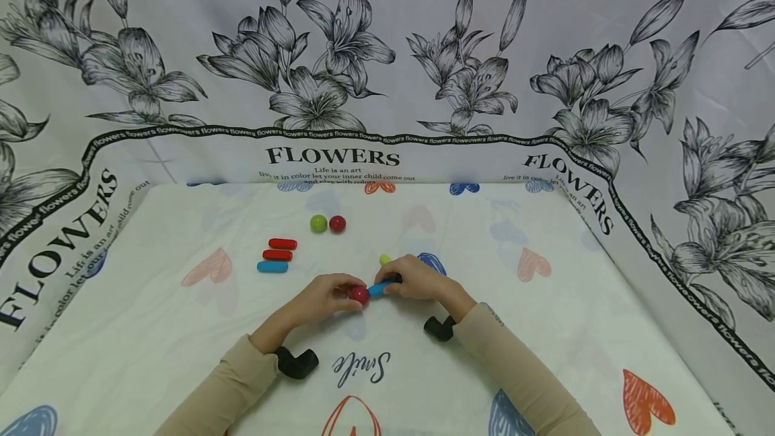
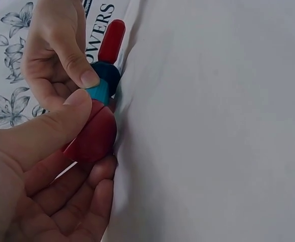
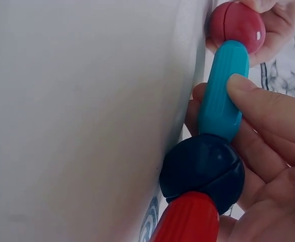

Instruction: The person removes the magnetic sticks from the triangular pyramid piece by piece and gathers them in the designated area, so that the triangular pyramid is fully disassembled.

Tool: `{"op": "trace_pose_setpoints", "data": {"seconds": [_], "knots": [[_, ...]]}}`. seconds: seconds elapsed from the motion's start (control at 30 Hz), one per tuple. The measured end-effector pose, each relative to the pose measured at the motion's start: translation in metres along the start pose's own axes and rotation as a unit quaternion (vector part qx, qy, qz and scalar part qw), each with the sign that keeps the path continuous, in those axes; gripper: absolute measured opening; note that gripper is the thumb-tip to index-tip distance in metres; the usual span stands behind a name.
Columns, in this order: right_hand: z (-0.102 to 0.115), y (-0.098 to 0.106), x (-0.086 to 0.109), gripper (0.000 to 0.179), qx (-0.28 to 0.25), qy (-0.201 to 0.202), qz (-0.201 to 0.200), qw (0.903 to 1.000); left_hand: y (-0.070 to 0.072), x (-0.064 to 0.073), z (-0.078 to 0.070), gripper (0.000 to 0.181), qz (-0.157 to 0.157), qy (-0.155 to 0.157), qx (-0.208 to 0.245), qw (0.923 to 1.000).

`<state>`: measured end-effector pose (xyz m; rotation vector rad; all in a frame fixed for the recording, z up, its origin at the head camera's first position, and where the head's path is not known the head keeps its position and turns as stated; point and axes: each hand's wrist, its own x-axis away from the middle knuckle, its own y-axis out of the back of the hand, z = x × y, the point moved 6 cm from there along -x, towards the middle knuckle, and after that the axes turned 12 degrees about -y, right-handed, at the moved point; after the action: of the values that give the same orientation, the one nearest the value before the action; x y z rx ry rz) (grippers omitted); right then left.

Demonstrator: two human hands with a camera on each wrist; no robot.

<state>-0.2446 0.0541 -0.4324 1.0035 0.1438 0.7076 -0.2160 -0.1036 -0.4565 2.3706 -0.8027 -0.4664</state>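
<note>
My left hand [image 1: 317,300] grips a red ball [image 1: 359,295] between thumb and fingers. With its thumb on top, my right hand [image 1: 419,278] pinches a light blue rod [image 3: 223,85]. One end of this rod meets the red ball; its other end joins a dark blue ball [image 3: 202,169]. From the dark blue ball a red rod [image 3: 188,222] sticks out, also visible in the left wrist view. A small yellow-green piece [image 1: 385,259] shows just past the right fingers in the head view, partly hidden by them.
Left of the hands lie two red rods [image 1: 277,255] and a blue rod [image 1: 272,266]. A green ball [image 1: 318,223] and another red ball [image 1: 337,223] sit side by side farther back. A flower-printed curtain [image 1: 339,52] stands behind the cloth-covered table [image 1: 545,328].
</note>
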Motion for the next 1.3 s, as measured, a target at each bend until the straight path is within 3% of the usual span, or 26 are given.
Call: {"op": "trace_pose_setpoints", "data": {"seconds": [0.43, 1.0, 1.3], "knots": [[-0.003, 0.001, 0.0, 0.016, -0.007, -0.001, 0.002, 1.0, 0.004, 0.006, 0.006, 0.042, 0.013, -0.002, 0.024, 0.9996], [-0.002, -0.003, 0.004, 0.018, -0.022, -0.005, 0.0, 0.9997, 0.018, 0.008, 0.005, 0.043, -0.032, 0.021, 0.017, 0.9991], [-0.011, 0.006, 0.011, 0.02, -0.09, -0.013, -0.053, 0.9945, 0.03, 0.011, 0.007, 0.044, -0.061, 0.031, 0.006, 0.9976]]}}
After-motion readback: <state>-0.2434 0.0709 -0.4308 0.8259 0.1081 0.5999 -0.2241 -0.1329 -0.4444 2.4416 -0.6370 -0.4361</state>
